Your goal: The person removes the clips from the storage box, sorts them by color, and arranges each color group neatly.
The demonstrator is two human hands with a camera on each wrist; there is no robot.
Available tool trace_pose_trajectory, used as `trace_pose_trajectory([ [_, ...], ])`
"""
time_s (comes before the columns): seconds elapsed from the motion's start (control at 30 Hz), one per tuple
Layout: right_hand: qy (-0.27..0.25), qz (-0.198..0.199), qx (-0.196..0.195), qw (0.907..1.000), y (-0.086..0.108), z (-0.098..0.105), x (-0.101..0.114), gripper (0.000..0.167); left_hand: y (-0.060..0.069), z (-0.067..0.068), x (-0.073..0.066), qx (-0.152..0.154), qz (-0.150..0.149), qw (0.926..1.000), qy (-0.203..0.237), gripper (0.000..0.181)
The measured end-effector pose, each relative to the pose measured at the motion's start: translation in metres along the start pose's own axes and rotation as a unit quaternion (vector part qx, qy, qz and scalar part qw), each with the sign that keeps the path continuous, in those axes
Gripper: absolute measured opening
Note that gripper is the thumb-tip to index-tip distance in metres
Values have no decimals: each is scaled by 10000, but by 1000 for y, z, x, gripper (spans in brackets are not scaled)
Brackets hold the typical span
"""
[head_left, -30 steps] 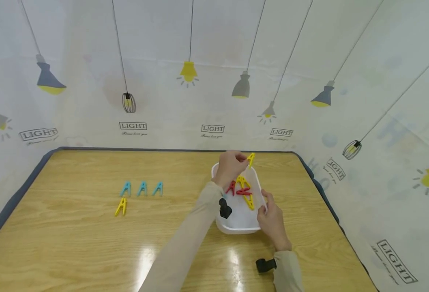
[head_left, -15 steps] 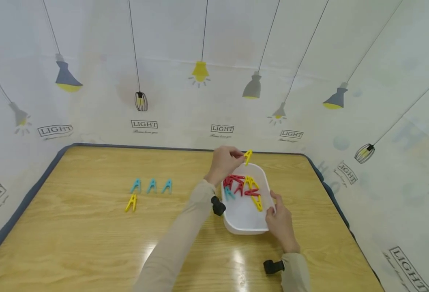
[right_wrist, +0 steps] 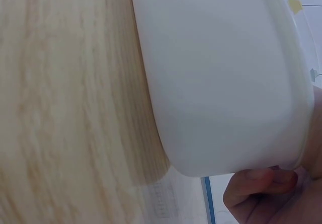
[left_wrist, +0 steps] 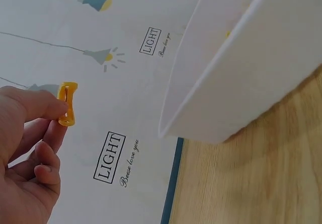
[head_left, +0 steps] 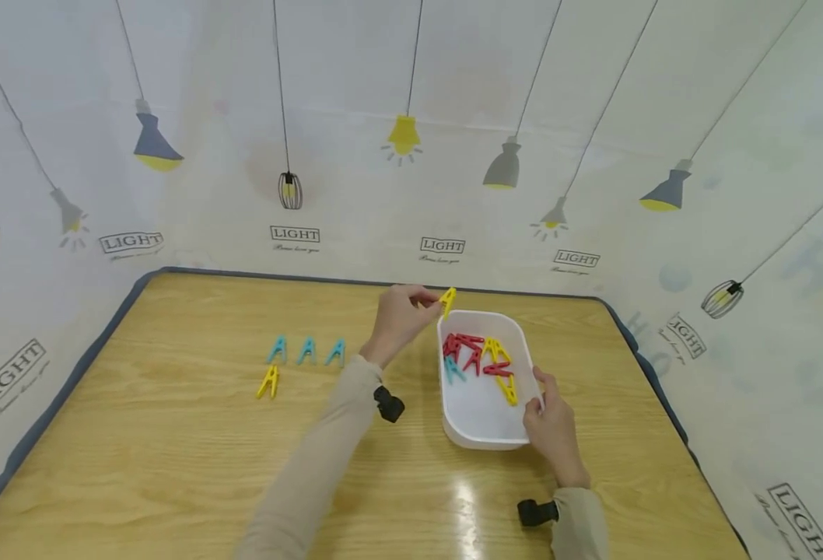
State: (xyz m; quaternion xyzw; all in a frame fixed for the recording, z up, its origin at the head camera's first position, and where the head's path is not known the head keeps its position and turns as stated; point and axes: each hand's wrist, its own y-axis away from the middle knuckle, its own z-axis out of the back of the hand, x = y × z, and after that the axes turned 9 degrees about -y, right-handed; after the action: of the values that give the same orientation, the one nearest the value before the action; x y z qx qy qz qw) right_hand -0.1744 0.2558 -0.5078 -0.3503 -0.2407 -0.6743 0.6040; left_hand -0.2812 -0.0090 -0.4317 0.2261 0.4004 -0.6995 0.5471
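Between thumb and fingers my left hand point(head_left: 400, 317) pinches a yellow clothespin point(head_left: 448, 299), held above the far left corner of a white plastic bin point(head_left: 485, 424). The left wrist view shows that clothespin point(left_wrist: 68, 104) end-on at the fingertips. My right hand point(head_left: 554, 426) grips the bin's right rim, thumb on the inner side; in the right wrist view its curled fingers point(right_wrist: 259, 183) lie against the bin's outer wall. Inside the bin lie several red clothespins point(head_left: 473, 360), a few yellow clothespins point(head_left: 507, 389) and a light blue clothespin point(head_left: 453, 369).
Left on the wooden table point(head_left: 173, 435), 3 light blue clothespins point(head_left: 306, 351) stand in a row, with one yellow clothespin point(head_left: 268, 382) in front of the leftmost. A pale wall sheet point(head_left: 355, 187) printed with lamps rises behind the table's dark-edged far side.
My left hand has moved left with the yellow clothespin, from over the bin toward its left edge. More of the bin's contents shows. The right hand keeps its grip; the camera view has turned left.
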Motion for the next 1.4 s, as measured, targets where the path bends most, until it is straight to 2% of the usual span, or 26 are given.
trace_pose_trajectory([
  [0.33, -52, 19, 14, 10000, 1, 7, 1, 54, 23, 35, 35, -257, 206, 9993, -190, 10],
  [0.57, -14, 38, -73, 10000, -1, 10, 0, 53, 34, 60, 52, -461, 266, 9981, -298, 13],
  [0.8, -55, 99, -39, 9999, -1, 6, 1, 54, 50, 81, 73, -772, 728, 9933, -458, 9],
  [1.07, -68, 30, -1, 10000, 1, 4, 2, 53, 78, 98, 100, -828, 928, 9899, -687, 11],
  [1.2, -55, 70, -26, 10000, 0, 3, 3, 53, 93, 106, 113, -686, 1083, 9883, -826, 14],
  [1.4, -63, -42, 70, 9999, 3, 2, 6, 53, 110, 115, 127, -673, 1430, 9812, -1107, 14],
])
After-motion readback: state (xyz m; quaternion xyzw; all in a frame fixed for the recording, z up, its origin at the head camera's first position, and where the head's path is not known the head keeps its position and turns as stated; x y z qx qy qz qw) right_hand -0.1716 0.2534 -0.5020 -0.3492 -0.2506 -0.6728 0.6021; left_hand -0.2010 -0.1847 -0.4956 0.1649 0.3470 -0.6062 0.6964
